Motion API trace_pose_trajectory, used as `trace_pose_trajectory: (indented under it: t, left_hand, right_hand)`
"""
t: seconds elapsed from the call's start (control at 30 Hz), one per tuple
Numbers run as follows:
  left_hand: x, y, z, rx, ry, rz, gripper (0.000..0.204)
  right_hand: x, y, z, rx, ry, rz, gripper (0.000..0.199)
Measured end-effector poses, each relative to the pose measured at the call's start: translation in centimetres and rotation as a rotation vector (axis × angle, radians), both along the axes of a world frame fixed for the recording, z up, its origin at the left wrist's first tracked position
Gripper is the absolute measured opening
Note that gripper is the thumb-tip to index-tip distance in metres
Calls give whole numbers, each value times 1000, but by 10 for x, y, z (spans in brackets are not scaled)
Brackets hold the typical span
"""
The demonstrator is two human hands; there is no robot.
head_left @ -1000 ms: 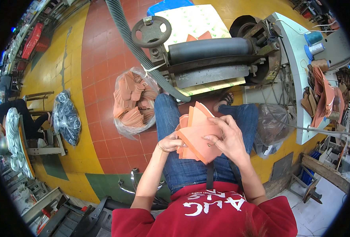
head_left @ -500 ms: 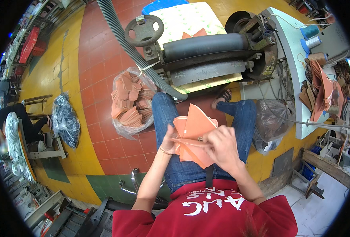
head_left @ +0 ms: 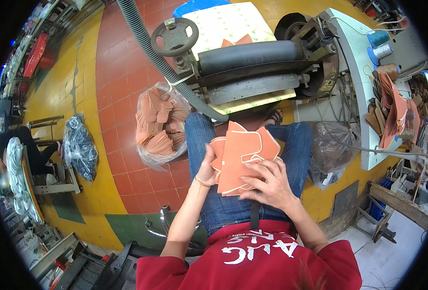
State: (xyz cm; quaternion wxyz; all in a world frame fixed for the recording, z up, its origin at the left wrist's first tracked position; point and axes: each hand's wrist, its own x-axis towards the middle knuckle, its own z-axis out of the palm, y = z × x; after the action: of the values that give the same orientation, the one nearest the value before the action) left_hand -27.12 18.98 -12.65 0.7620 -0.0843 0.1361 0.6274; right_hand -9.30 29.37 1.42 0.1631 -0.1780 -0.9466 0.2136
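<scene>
A stack of flat orange leather pieces (head_left: pixel 240 154) sits above my lap, fanned out. My left hand (head_left: pixel 207 167) grips the stack at its left edge. My right hand (head_left: pixel 267 182) lies on the stack's lower right, fingers spread across the top piece. I sit in blue jeans and a red shirt, facing a roller machine (head_left: pixel 252 67) with a dark cylinder and a round handwheel (head_left: pixel 174 36).
A clear plastic bag of orange pieces (head_left: pixel 158 124) stands on the tiled floor at my left. A grey ribbed hose (head_left: pixel 162 58) runs past it. Another clear bag (head_left: pixel 331 150) hangs at my right. A white bench (head_left: pixel 368 63) holds thread spools and leather parts. A black bag (head_left: pixel 80 147) lies far left.
The stack has stayed above my lap while my hands shifted on it; my right hand has slid down to the lower right, and the pieces are fanned wider.
</scene>
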Motion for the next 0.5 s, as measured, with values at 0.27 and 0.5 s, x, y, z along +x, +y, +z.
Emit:
trace_pose_trajectory:
  t: [0.27,0.5]
  left_hand:
    - [-7,-7,15,45,388,-166,61]
    - [-4,-4,1,15,170,-156,54]
  right_hand:
    - [0,-1,-8,-601,139,-650,43]
    - [-6,14,-7,-764,36,-585,35]
